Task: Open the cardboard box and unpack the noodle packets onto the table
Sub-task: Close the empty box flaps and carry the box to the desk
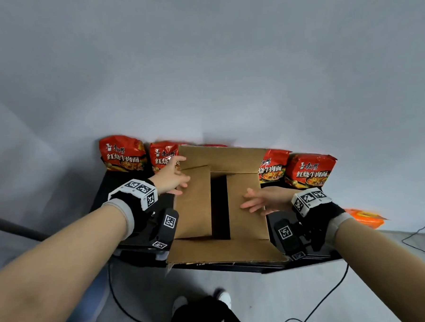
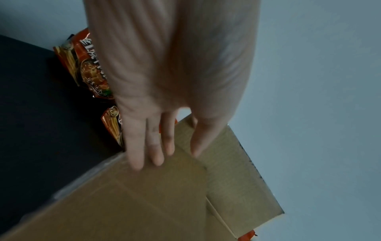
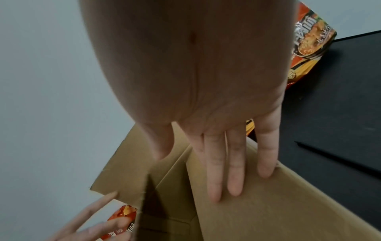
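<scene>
A brown cardboard box [image 1: 199,210] stands on the black table [image 1: 99,191], its two side flaps folded in with a dark gap between them. My left hand [image 1: 175,177] lies with straight fingers on the left flap [image 2: 144,187] near the far flap. My right hand [image 1: 258,202] rests flat on the right flap [image 3: 278,203], fingers straight. Red noodle packets line the far edge: two at the left [image 1: 122,153] [image 1: 163,156] and two at the right [image 1: 272,167] [image 1: 310,171]. The box inside is dark and hidden.
Another orange packet [image 1: 364,217] lies off to the right beyond my wrist. Cables [image 1: 324,300] run over the floor below the table's near edge. A grey wall [image 1: 201,63] rises directly behind the packets.
</scene>
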Demonstrator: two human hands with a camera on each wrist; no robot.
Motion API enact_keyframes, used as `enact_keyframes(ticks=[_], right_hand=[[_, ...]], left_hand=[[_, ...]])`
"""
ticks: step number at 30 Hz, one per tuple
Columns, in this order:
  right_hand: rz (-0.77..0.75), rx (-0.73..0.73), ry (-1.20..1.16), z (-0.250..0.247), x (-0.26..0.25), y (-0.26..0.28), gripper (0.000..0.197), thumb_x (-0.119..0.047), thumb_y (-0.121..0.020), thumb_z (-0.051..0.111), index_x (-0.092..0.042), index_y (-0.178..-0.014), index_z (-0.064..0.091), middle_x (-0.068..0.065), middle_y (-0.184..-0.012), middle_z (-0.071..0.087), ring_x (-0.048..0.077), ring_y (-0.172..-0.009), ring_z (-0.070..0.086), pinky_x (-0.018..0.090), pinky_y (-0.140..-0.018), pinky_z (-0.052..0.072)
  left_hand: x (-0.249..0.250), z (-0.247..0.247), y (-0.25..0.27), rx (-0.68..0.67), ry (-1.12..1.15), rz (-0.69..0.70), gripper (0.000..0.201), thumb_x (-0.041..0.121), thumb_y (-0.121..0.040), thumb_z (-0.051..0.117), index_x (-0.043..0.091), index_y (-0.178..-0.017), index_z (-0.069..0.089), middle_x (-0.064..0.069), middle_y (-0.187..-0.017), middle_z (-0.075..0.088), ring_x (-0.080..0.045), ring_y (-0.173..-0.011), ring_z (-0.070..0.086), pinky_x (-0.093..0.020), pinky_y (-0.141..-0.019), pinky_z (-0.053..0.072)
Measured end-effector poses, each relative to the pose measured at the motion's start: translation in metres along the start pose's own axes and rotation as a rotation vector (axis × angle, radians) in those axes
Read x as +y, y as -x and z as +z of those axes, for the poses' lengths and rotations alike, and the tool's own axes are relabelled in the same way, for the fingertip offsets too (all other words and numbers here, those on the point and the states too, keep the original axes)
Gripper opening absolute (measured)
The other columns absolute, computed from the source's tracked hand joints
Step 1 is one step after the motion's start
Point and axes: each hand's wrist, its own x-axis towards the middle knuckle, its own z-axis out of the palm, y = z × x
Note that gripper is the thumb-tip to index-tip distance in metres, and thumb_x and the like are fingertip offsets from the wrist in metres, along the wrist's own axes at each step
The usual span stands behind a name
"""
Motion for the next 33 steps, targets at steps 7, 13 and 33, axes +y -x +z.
enact_keyframes(ticks=[7,13,33], right_hand=[[-0.058,0.002,-0.121,0.0,0.014,0.001,0.061,-0.047,-0.098,0.024,-0.008,-0.145,0.031,0.008,-0.141,0.051,0.021,-0.123,0.048,0.04,-0.112,0.026],[-0.092,0.02,-0.135,0.0,0.027,-0.003,0.068,-0.052,-0.097,0.018,-0.006,-0.144,0.033,0.006,-0.136,0.057,0.019,-0.124,0.049,0.035,-0.111,0.026],[-0.22,-0.114,0.821,0.031,0.022,0.057,0.071,-0.01,-0.077,0.071,-0.027,-0.139,0.041,-0.007,-0.131,0.055,0.009,-0.119,0.052,0.026,-0.1,0.045]], left_hand=[[0.009,-0.014,0.009,0.028,0.118,-0.032,0.058,0.057,-0.093,0.031,0.036,-0.145,0.016,-0.017,-0.103,0.059,-0.036,-0.089,0.068,-0.04,-0.074,0.058],[0.002,-0.013,0.013,-0.065,0.203,-0.116,0.081,0.071,-0.078,0.042,0.037,-0.146,0.014,-0.025,-0.13,0.051,-0.04,-0.092,0.069,-0.043,-0.08,0.057],[-0.031,0.016,0.003,0.004,-0.463,0.093,0.043,0.02,-0.086,0.064,0.017,-0.126,0.048,-0.004,-0.13,0.051,-0.027,-0.114,0.054,-0.031,-0.09,0.043]])
